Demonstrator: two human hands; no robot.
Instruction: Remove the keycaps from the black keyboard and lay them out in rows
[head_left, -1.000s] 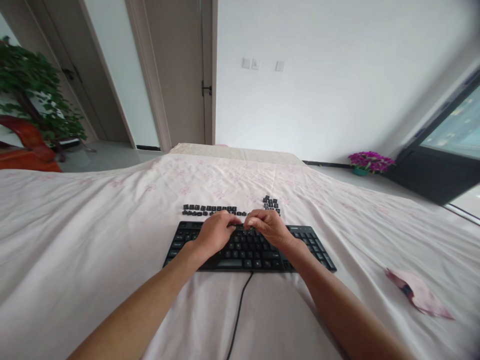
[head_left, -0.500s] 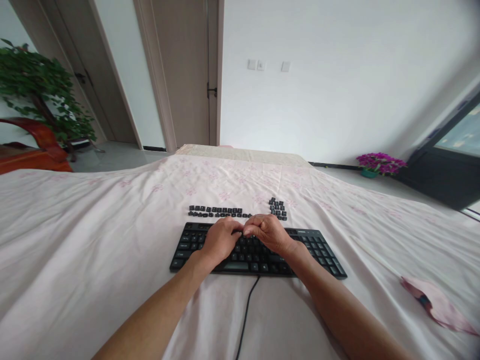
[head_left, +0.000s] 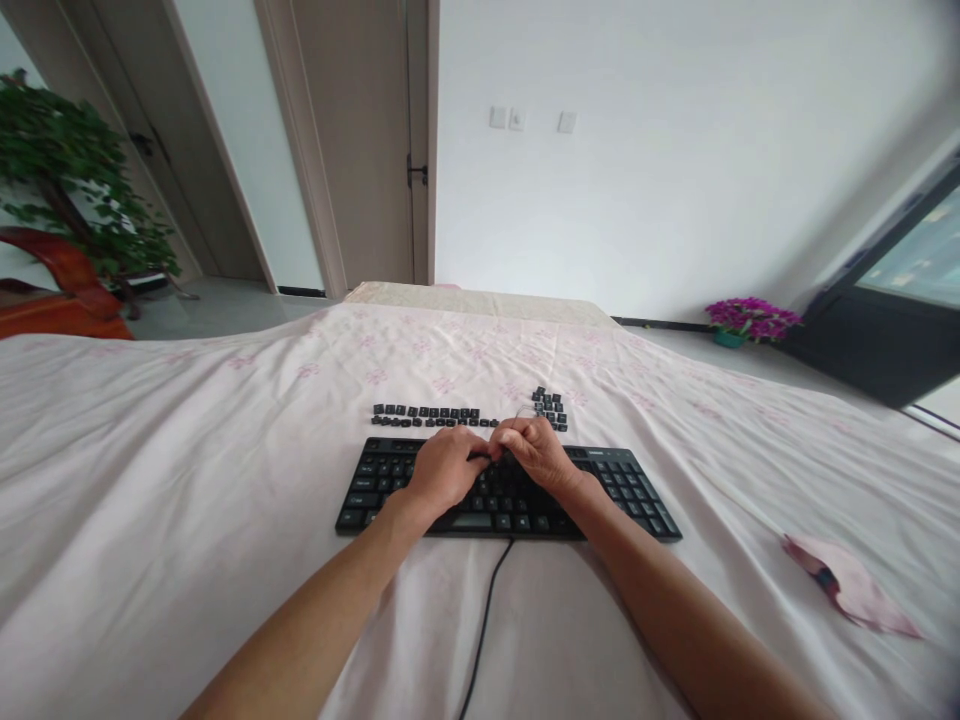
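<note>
A black keyboard (head_left: pixel 643 492) lies on the pink flowered cloth. My left hand (head_left: pixel 444 470) rests over its upper middle, fingers bent and pressed together near the top rows; whatever they pinch is hidden. Beside it, my right hand (head_left: pixel 534 455) is closed, its fingertips meeting those of the left. From the right fist a thin wire loop (head_left: pixel 524 408) sticks out on the far side. Beyond the keyboard, loose black keycaps (head_left: pixel 444 412) lie in two rows. A second group of keycaps (head_left: pixel 553 400) sits to the right, partly behind my right hand.
The keyboard cable (head_left: pixel 486 610) runs toward me over the cloth (head_left: pixel 247 450). A pink fabric piece (head_left: pixel 847 585) lies at the right. Farther off are a red wooden chair (head_left: pixel 60 285), a leafy plant (head_left: pixel 67 150), purple flowers (head_left: pixel 752 318) and a door (head_left: pixel 352 140).
The whole view has shifted slightly, so the keyboard appears a little higher and farther left. My right fist has turned slightly, and the wire loop now shows beyond it.
</note>
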